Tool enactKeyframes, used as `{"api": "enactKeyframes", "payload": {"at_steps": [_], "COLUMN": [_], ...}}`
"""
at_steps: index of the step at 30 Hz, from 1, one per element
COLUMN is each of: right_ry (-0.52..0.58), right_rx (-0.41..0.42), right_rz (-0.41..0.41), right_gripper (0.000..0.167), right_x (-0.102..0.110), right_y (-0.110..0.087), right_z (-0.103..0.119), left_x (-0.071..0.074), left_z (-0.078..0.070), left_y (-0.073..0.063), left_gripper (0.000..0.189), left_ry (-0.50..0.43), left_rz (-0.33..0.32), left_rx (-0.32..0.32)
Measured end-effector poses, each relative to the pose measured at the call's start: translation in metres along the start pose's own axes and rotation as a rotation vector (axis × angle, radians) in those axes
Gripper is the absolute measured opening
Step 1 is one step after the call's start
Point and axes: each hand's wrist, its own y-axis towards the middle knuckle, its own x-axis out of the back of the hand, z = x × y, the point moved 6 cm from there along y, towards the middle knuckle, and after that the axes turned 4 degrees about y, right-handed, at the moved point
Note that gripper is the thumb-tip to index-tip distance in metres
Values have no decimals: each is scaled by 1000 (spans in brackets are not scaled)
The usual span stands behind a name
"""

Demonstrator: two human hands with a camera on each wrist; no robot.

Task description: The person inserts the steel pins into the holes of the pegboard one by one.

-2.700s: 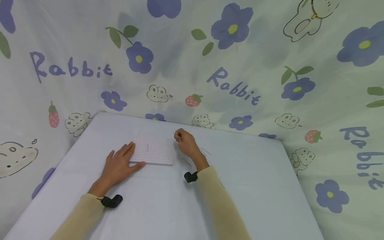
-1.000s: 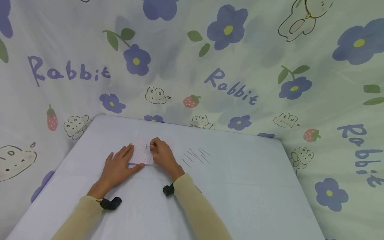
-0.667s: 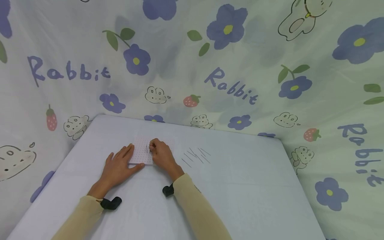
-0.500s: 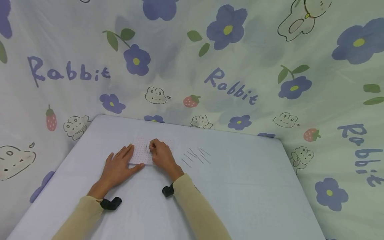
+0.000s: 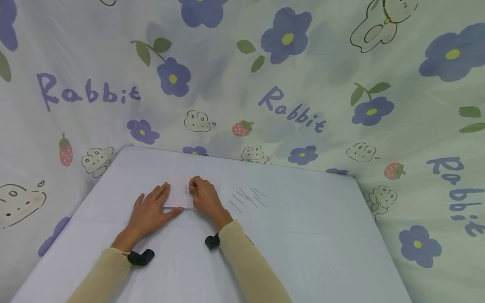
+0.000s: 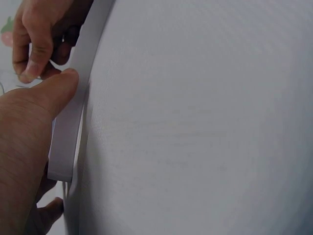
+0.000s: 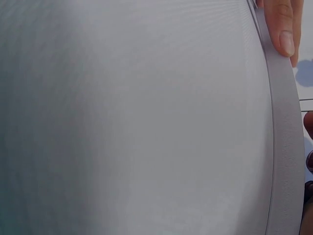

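A white board (image 5: 178, 198) with a grid of small dots or holes lies flat on the table. My left hand (image 5: 151, 210) rests at its left end, fingers extended along the side and thumb on the front edge. Over the board's middle, my right hand (image 5: 206, 200) has its fingers curled, pinching a thin dark stick (image 7: 305, 111) that is mostly hidden in the head view. Just left of those fingertips stands another thin dark stick (image 5: 186, 189), upright on the board. In the right wrist view the two sticks appear parallel, close together above the board's edge.
Several loose thin dark sticks (image 5: 248, 197) lie scattered on the white table (image 5: 303, 235), right of the board. Behind the table hangs a cloth (image 5: 219, 84) printed with flowers and rabbits. A black wrist camera (image 5: 141, 257) sits on each wrist.
My right hand has come left from beside the board to over its middle, carrying the stick. For the last second it has stayed nearly still. The left hand keeps its place.
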Motion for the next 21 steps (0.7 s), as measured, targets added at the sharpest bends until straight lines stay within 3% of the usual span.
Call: {"api": "enactKeyframes", "payload": {"at_steps": [12, 21], "right_ry": [-88, -65], "right_rx": [47, 10], "right_rz": [17, 22], "right_gripper": [5, 2], "right_x": [-4, -3], "right_y": [1, 2], "right_z": [-2, -4], "left_x": [1, 1], "left_z": [0, 0], "left_y": [2, 2], "left_gripper": [101, 102], "left_ry": [8, 9], "left_rz": [-6, -6], "left_rx": [-1, 1]}}
